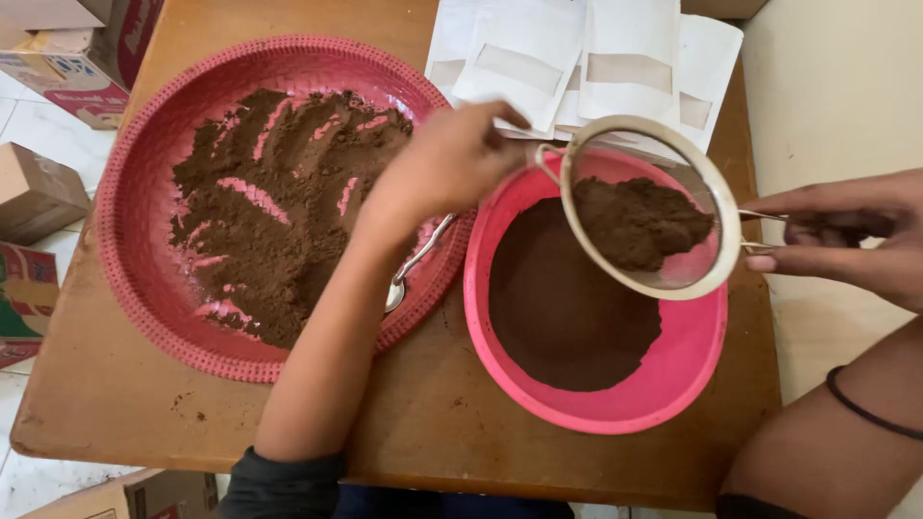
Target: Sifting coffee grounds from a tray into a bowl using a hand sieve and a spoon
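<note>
My right hand (846, 235) pinches the wire handle of a round metal sieve (649, 207) holding a clump of brown powder. The sieve hangs over a pink bowl (673, 370) with finer brown powder in its bottom. My left hand (452, 159) is curled just left of the sieve, by the small loop on its rim. Whether it grips the loop is hidden. A metal spoon (399, 288) lies on the rim of a wide red tray (135, 207) below that hand. Coarse brown powder is spread over the tray, with finger tracks through it.
Several white pouches with clear windows (577, 53) lie at the back of the brown wooden table (433, 413). Cardboard boxes (38, 192) sit on the tiled floor to the left and near the table's front-left corner. A pale wall or surface lies to the right.
</note>
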